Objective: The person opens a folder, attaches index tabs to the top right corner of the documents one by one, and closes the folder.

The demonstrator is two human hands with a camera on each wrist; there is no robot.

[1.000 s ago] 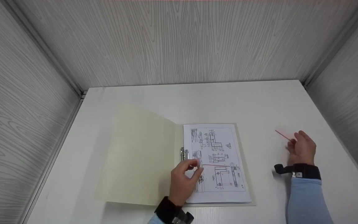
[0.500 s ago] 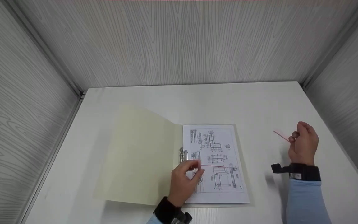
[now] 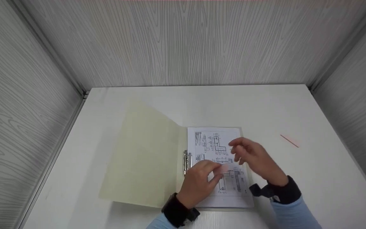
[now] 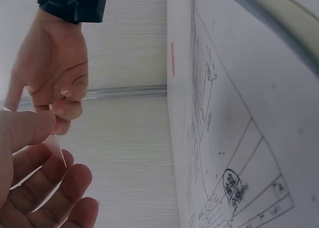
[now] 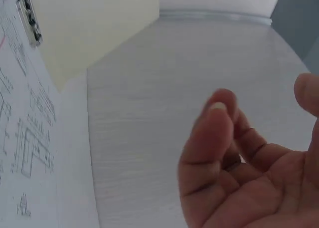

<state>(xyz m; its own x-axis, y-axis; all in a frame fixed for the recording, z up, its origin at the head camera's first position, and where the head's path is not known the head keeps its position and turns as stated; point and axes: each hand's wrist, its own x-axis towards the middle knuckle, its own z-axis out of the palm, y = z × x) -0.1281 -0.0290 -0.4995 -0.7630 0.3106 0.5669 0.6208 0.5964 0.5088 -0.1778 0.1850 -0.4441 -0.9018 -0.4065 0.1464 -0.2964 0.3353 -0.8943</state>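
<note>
In the head view my left hand (image 3: pixel 200 181) pinches a small pale, see-through slip (image 3: pixel 224 168) between thumb and fingers. It is above the printed drawing sheets (image 3: pixel 202 140). The left wrist view shows the slip (image 4: pixel 56 149) as a thin film with a straight edge, partly covered by the thumb. My right hand (image 3: pixel 257 159) is just beyond it to the right, over the sheets' right side. Its fingers are loosely bent, the thumb stands apart, and nothing shows between them in the right wrist view (image 5: pixel 249 173).
The sheets lie in an open cream folder (image 3: pixel 145 152) whose left cover stands partly raised. A metal clip (image 3: pixel 186 162) sits at its spine. On the white table (image 3: pixel 265 105), to the right, lies a thin red strip (image 3: pixel 289 141) with a faint pinkish film beside it. Grey wood-grain panels surround the table.
My right hand has left the red strip on the right and moved left to beside my left hand. The left hand has shifted slightly right, still pinching the slip.
</note>
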